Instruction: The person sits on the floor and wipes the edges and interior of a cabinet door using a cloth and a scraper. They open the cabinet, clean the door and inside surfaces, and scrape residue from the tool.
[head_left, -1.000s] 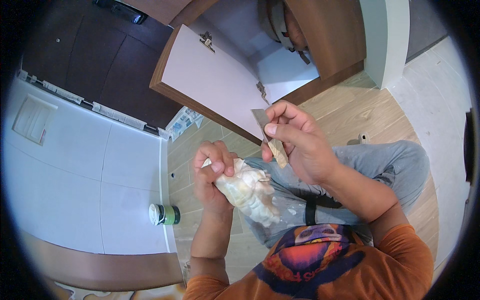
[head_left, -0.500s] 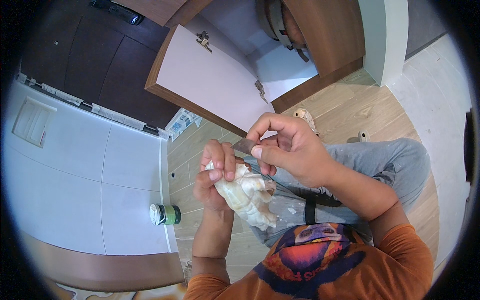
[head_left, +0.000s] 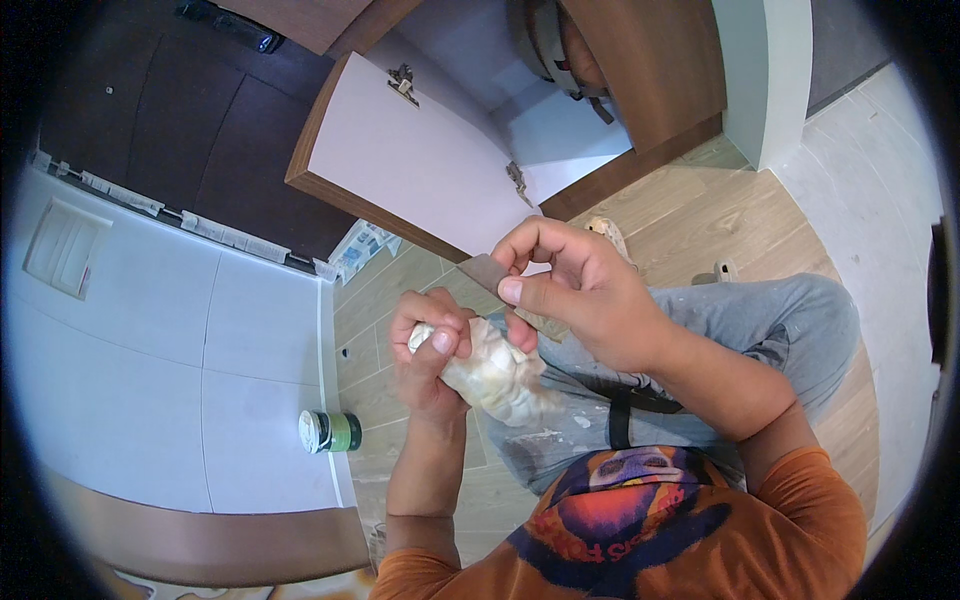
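Observation:
My left hand [head_left: 428, 350] is closed round one end of a crumpled white cloth [head_left: 498, 375], whose loose part hangs above my lap. Between the thumb and fingers of my right hand [head_left: 592, 295] is a small flat grey-brown piece [head_left: 486, 273] with straight edges. Whether it is sandpaper or a thin blade, I cannot tell. Its near corner points towards my left hand, and the two stay apart. Below my right fingers a tan patch [head_left: 545, 324] shows, partly hidden by the hand. The lower end of the cloth is blurred.
Ahead stands an open cabinet door [head_left: 410, 150] with metal hinges; a bag [head_left: 560, 50] sits inside the cabinet. A small tub with a green label [head_left: 343, 431] lies by the white wall panel [head_left: 265, 340] at left. A shoe [head_left: 607, 233] rests on the wood-look floor [head_left: 700, 210].
My left fingers have curled tighter round the cloth and drawn slightly away from the flat piece. The cloth has shifted and bunched, and more of the flat piece shows.

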